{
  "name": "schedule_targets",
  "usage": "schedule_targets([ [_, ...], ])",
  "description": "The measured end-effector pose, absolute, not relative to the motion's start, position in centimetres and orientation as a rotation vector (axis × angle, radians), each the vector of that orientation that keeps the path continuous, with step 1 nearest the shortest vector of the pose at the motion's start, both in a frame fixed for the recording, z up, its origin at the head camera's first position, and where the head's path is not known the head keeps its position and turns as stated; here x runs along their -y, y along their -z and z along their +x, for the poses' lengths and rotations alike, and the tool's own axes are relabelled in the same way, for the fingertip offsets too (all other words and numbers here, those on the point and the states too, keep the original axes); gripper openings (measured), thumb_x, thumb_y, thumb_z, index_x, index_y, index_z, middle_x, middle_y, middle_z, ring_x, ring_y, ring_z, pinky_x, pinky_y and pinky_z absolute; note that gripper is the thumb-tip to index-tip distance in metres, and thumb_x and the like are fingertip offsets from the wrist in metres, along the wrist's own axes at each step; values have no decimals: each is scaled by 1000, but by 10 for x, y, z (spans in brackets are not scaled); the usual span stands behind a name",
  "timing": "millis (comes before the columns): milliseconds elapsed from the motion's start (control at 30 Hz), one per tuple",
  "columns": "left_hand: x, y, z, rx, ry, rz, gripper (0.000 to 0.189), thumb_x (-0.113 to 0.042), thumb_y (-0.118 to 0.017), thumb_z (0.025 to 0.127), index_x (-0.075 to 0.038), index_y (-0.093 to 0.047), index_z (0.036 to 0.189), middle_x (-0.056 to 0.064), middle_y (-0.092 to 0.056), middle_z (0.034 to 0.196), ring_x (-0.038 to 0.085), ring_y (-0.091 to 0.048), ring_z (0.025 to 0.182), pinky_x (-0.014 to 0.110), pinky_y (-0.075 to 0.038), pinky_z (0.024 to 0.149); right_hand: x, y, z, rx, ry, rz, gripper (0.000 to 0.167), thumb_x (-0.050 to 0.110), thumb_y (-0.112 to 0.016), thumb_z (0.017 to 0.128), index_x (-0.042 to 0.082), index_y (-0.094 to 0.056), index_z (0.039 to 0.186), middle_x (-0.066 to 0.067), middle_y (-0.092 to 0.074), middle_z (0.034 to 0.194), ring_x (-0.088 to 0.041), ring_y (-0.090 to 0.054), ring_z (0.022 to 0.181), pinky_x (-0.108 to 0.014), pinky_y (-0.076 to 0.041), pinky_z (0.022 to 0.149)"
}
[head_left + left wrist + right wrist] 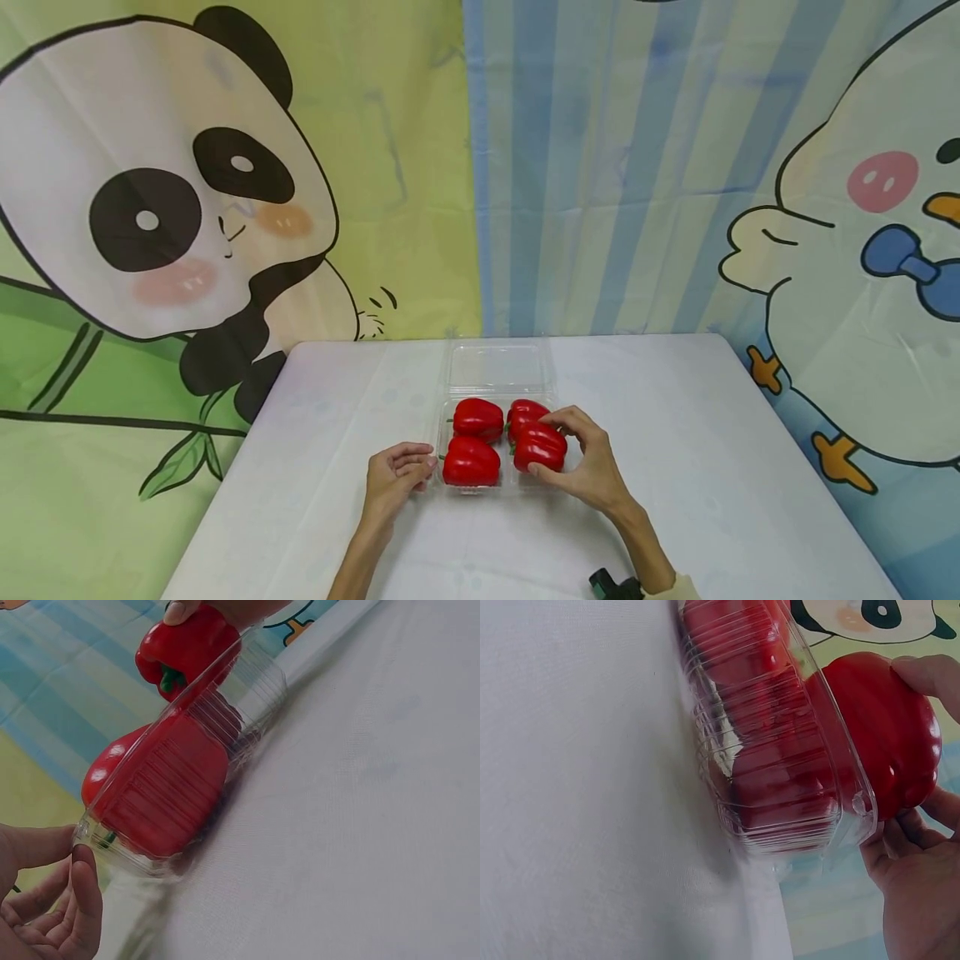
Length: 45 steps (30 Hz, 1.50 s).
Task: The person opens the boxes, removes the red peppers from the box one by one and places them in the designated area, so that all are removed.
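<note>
A clear plastic box [264, 681] holds three red bell peppers: one at the front left [471, 462], one at the back left [477, 418], one at the back right [525, 412]. My right hand [588, 462] grips another red bell pepper [540, 447] between thumb and fingers, over the front right part of the box. In the right wrist view, this pepper [881, 735] stands partly above the rim, its lower part seen through the wall. At the left front corner, my left hand [401, 473] pinches the box's rim with thumb and finger [84, 859].
The box's clear lid [498, 367] lies folded back behind it. Under everything is a white-covered table [675, 417]. A cartoon-printed curtain [420, 167] hangs at the back and sides. Near my right wrist is a small black device [615, 585].
</note>
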<state>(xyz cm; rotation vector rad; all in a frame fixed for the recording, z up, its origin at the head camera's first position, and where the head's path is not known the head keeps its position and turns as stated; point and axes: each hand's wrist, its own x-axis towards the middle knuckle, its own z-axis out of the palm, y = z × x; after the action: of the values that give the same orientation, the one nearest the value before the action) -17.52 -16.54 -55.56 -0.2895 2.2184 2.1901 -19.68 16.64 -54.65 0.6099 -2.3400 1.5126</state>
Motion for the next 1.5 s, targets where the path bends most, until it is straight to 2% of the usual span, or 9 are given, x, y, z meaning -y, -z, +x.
schedule_targets([
  [267,164,556,-174,-2225,-2176,-325,29,0,-83,92,7,-75,119,15,-79,99,15,-74,75,24,-60,61,-166,547,-196,2321,-1528,622,61,23,-98,77,13,-72,130,0,-73,122,-14,-69,111,-33,-64,91],
  [633,164,556,-176,-2238,-2174,-310,28,0,-83,93,9,-75,118,14,-79,97,15,-74,74,23,-60,61,-168,545,-199,2321,-1530,631,59,23,-99,77,20,-72,129,2,-71,123,-12,-67,109,-32,-64,90],
  [967,164,557,-175,-2255,-2153,-320,29,-2,-84,92,8,-75,118,10,-79,95,13,-73,73,24,-60,60,-170,542,-198,2311,-1523,622,59,23,-99,76,18,-73,129,2,-72,122,-12,-67,108,-29,-64,90],
  [1500,164,556,-175,-2228,-2167,-317,29,-1,-84,92,8,-75,119,11,-80,96,12,-74,73,23,-59,61,-170,540,-195,2294,-1509,577,61,23,-99,76,17,-72,130,3,-72,123,-12,-67,109,-31,-64,91],
])
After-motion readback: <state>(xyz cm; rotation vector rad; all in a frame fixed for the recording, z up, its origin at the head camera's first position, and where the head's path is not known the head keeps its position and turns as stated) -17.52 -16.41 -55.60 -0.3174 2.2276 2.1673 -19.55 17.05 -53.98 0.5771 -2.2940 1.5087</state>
